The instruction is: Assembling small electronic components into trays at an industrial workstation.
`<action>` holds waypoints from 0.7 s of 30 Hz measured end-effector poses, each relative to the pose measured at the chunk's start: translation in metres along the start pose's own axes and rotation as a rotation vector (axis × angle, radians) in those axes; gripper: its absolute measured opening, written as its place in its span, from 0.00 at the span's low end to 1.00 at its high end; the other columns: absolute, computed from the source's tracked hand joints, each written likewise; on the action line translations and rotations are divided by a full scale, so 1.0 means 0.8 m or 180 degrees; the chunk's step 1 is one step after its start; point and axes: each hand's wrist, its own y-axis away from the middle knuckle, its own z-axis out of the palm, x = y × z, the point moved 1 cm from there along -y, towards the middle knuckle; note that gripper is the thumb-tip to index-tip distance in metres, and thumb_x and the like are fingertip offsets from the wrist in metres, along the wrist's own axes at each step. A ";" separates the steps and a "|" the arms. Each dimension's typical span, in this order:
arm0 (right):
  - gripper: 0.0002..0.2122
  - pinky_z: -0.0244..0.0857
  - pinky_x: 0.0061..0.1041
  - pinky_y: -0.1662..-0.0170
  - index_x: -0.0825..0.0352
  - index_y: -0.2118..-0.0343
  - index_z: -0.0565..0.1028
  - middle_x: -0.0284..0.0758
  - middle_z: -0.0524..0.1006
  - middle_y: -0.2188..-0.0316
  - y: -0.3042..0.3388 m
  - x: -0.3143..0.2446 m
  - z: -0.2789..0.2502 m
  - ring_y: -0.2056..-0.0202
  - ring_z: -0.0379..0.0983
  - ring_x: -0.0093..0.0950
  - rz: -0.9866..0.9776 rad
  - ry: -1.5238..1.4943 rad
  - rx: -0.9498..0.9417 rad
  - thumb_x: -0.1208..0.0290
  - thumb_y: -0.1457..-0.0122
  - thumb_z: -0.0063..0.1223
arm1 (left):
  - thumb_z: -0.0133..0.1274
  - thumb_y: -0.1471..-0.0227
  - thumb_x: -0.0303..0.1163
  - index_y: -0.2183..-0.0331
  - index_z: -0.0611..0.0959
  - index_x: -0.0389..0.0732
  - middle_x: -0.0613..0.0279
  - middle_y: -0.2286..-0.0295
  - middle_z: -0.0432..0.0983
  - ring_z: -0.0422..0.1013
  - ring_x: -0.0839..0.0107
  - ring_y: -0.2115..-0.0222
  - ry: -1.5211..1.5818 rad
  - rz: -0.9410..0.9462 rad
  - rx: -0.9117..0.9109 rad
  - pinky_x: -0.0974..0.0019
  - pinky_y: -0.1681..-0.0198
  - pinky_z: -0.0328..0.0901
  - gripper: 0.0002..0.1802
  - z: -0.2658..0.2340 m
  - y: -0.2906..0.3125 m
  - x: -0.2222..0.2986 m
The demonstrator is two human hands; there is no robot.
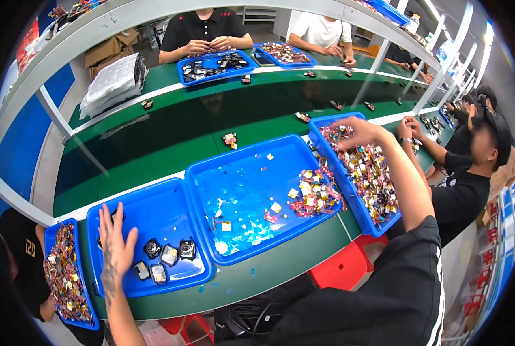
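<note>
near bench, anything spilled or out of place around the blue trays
Yes, slightly: a few small blue scraps lie on the green bench in front of the middle tray, rather than inside a tray. In that tray, several loose parts lie apart from the heap at its right end. Nothing looks clearly damaged.

Red stool [331, 272], clg lts [489, 40] on.
</note>
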 end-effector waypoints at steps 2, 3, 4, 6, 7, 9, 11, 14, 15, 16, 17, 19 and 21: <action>0.38 0.57 0.34 0.40 0.59 0.42 0.67 0.42 0.69 0.46 0.028 0.012 0.019 0.44 0.65 0.38 -0.0205 -0.0356 -0.0491 0.58 0.58 0.70 | 0.52 0.46 0.38 0.38 0.61 0.48 0.46 0.36 0.42 0.38 0.49 0.35 -0.0066 -0.0193 -0.0326 0.41 0.36 0.37 0.35 0.008 -0.015 0.001; 0.38 0.57 0.34 0.40 0.59 0.42 0.67 0.42 0.69 0.46 0.033 0.016 0.026 0.44 0.65 0.38 -0.0202 -0.0378 -0.0511 0.58 0.58 0.70 | 0.51 0.45 0.39 0.38 0.61 0.48 0.45 0.36 0.42 0.38 0.49 0.35 -0.0144 -0.0408 -0.0623 0.41 0.36 0.38 0.34 0.009 -0.022 0.002; 0.39 0.56 0.34 0.40 0.58 0.41 0.65 0.44 0.68 0.46 0.039 0.019 0.033 0.44 0.64 0.39 -0.0110 -0.0224 -0.0442 0.59 0.59 0.70 | 0.49 0.44 0.40 0.39 0.62 0.47 0.45 0.36 0.43 0.39 0.49 0.35 -0.0522 -0.0411 -0.1018 0.46 0.36 0.41 0.33 0.003 -0.021 0.025; 0.40 0.57 0.33 0.41 0.58 0.40 0.63 0.47 0.68 0.51 0.047 0.020 0.040 0.47 0.66 0.41 -0.0151 0.0096 -0.0295 0.63 0.60 0.70 | 0.50 0.44 0.37 0.41 0.66 0.46 0.45 0.37 0.46 0.45 0.49 0.37 -0.0401 0.0270 -0.0727 0.51 0.36 0.46 0.30 0.019 -0.011 0.019; 0.37 0.59 0.34 0.43 0.60 0.43 0.66 0.47 0.70 0.53 0.046 0.011 0.043 0.49 0.67 0.42 -0.0089 0.0167 -0.0143 0.65 0.61 0.69 | 0.50 0.44 0.34 0.43 0.69 0.45 0.45 0.39 0.51 0.51 0.48 0.39 -0.0311 0.0495 -0.0633 0.54 0.38 0.51 0.27 0.014 -0.003 0.027; 0.29 0.62 0.36 0.49 0.63 0.51 0.72 0.46 0.72 0.59 0.029 -0.006 0.050 0.53 0.69 0.42 -0.0032 0.0311 0.0126 0.68 0.61 0.66 | 0.51 0.46 0.30 0.44 0.70 0.44 0.44 0.43 0.60 0.57 0.48 0.43 -0.0147 0.0529 -0.0680 0.54 0.40 0.54 0.26 0.005 0.012 0.039; 0.19 0.64 0.37 0.57 0.68 0.62 0.76 0.46 0.75 0.66 0.028 -0.020 0.055 0.59 0.71 0.42 -0.0097 0.0471 0.0455 0.71 0.61 0.63 | 0.51 0.47 0.29 0.43 0.69 0.44 0.44 0.47 0.65 0.61 0.48 0.45 0.0118 0.0601 -0.0660 0.55 0.41 0.56 0.28 -0.006 0.016 0.049; 0.18 0.68 0.31 0.59 0.69 0.61 0.77 0.44 0.76 0.62 0.066 0.017 0.058 0.61 0.73 0.37 0.0163 0.0382 0.0976 0.76 0.60 0.60 | 0.54 0.49 0.29 0.44 0.69 0.39 0.46 0.53 0.70 0.66 0.50 0.52 0.0549 0.0671 -0.0066 0.55 0.47 0.60 0.30 0.005 0.001 0.048; 0.17 0.68 0.25 0.62 0.70 0.63 0.76 0.38 0.77 0.65 0.072 0.003 0.049 0.65 0.74 0.30 0.0358 0.0167 0.0832 0.78 0.61 0.59 | 0.55 0.49 0.30 0.45 0.70 0.38 0.46 0.54 0.71 0.66 0.50 0.53 0.0300 0.0631 -0.0060 0.55 0.47 0.61 0.29 0.012 0.002 0.041; 0.13 0.67 0.21 0.66 0.70 0.66 0.75 0.32 0.76 0.72 0.081 0.018 0.046 0.70 0.73 0.22 0.0104 -0.0098 0.1124 0.79 0.59 0.58 | 0.56 0.50 0.31 0.47 0.71 0.36 0.46 0.55 0.71 0.66 0.50 0.53 0.0119 0.0673 -0.0059 0.55 0.48 0.61 0.28 0.015 -0.002 0.037; 0.09 0.65 0.17 0.68 0.70 0.70 0.73 0.28 0.73 0.76 0.090 0.027 0.042 0.72 0.70 0.17 0.0425 -0.0517 0.1190 0.80 0.56 0.58 | 0.56 0.50 0.32 0.48 0.72 0.36 0.46 0.55 0.72 0.67 0.50 0.53 0.0106 0.0655 -0.0203 0.55 0.48 0.61 0.27 0.013 -0.006 0.039; 0.06 0.60 0.14 0.70 0.69 0.73 0.71 0.24 0.70 0.76 0.096 0.018 0.033 0.73 0.66 0.14 0.0371 -0.1280 0.1345 0.81 0.54 0.57 | 0.57 0.50 0.38 0.50 0.73 0.38 0.44 0.55 0.73 0.66 0.49 0.50 0.0028 0.0602 -0.0271 0.54 0.46 0.61 0.27 0.020 -0.002 0.028; 0.07 0.57 0.13 0.71 0.69 0.71 0.72 0.22 0.69 0.75 0.098 0.035 0.019 0.73 0.64 0.13 0.0321 -0.1060 0.1418 0.81 0.53 0.58 | 0.60 0.53 0.34 0.53 0.76 0.39 0.46 0.57 0.74 0.70 0.51 0.55 0.0251 0.0413 -0.0259 0.55 0.50 0.65 0.24 0.008 -0.002 0.029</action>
